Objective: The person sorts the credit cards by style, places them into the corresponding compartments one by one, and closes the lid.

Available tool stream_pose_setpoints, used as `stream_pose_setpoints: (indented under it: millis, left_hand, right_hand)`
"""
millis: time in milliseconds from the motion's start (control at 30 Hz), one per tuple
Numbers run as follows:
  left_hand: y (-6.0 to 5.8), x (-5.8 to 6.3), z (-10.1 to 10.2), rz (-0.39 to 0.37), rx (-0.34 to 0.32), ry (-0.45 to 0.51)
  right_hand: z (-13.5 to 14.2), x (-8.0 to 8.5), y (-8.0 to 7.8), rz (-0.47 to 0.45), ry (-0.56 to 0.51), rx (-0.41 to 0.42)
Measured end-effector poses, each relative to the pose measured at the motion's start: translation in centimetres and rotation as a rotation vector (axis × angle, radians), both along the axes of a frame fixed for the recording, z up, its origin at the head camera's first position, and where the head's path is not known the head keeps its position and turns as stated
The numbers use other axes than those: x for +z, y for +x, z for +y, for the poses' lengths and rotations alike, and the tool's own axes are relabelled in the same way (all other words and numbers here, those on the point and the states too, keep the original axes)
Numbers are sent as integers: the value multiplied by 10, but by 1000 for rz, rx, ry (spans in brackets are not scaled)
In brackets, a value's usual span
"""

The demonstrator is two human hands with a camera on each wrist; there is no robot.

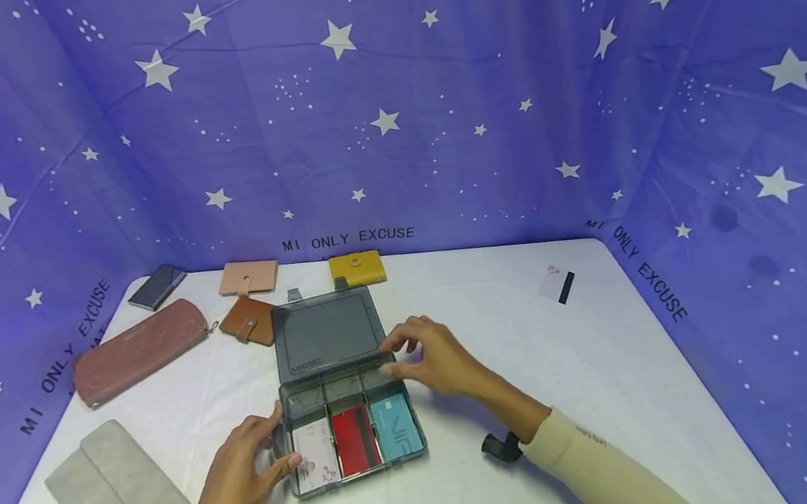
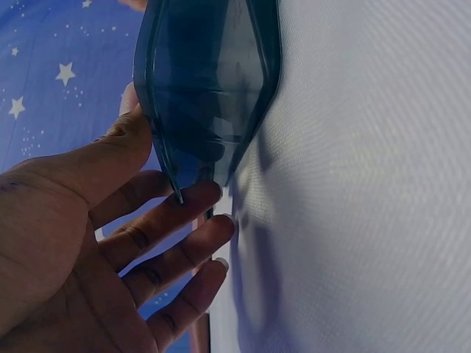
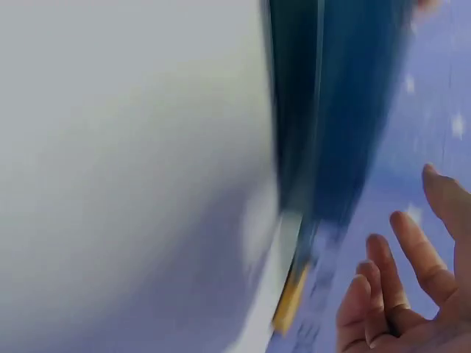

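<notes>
A smoky, see-through plastic case (image 1: 413, 456) stands on the table with its lid (image 1: 326, 329) laid back. Dividers split it into columns. Inside, side by side, are a white floral card (image 1: 315, 454), a red card (image 1: 353, 439) with a dark stripe and a teal VIP card (image 1: 397, 427). My left hand (image 1: 244, 465) holds the case's left side, thumb over the rim and fingers along the outer wall, as the left wrist view (image 2: 110, 220) also shows. Above the right rear of the case, my right hand (image 1: 435, 357) hovers with fingers loosely bent and nothing between them.
Left lie a grey envelope pouch (image 1: 116, 497), a dusty-pink long case (image 1: 143, 351) and a dark card holder (image 1: 157, 287). Behind the lid are brown (image 1: 249, 321), pink (image 1: 248, 277) and yellow (image 1: 357, 269) snap wallets. A clear card (image 1: 551, 283) with a black stripe lies far right.
</notes>
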State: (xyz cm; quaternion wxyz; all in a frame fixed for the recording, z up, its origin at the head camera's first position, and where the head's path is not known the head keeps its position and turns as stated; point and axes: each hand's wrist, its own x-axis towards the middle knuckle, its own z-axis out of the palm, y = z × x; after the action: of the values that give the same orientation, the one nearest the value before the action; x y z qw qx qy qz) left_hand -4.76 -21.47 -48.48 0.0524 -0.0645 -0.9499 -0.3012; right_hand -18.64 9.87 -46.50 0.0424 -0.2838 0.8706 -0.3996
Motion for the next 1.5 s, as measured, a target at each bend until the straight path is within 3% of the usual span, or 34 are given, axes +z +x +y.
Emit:
stream_pose_setpoints:
  millis: [133,267,567,700,833,1033,1300,1500]
  left_hand:
    - [0,0,0,1,-3,3]
    - [0,1,-1,5,-6,11]
    - [0,0,0,6,-3,10]
    - [-1,0,0,3,-4,10]
    - [-1,1,0,-1,-6,7]
    - [-1,1,0,-3,-2,6]
    - [0,2,0,-6,0,-3]
    - [0,2,0,-2,0,-1]
  right_hand:
    - [43,-4,-34,-50,-110,-186]
    - [95,-9,-61,-64,-96,-369]
    - [205,-20,-93,-35,109,-662]
    - [234,-23,-98,-34,273,-747]
    - [246,-24,-99,-91,376,-797]
    - [229,-21,-96,-153,342,-742]
    - [170,-14,-78,-131,207,-450]
    - [103,11,-48,-179,82,-224]
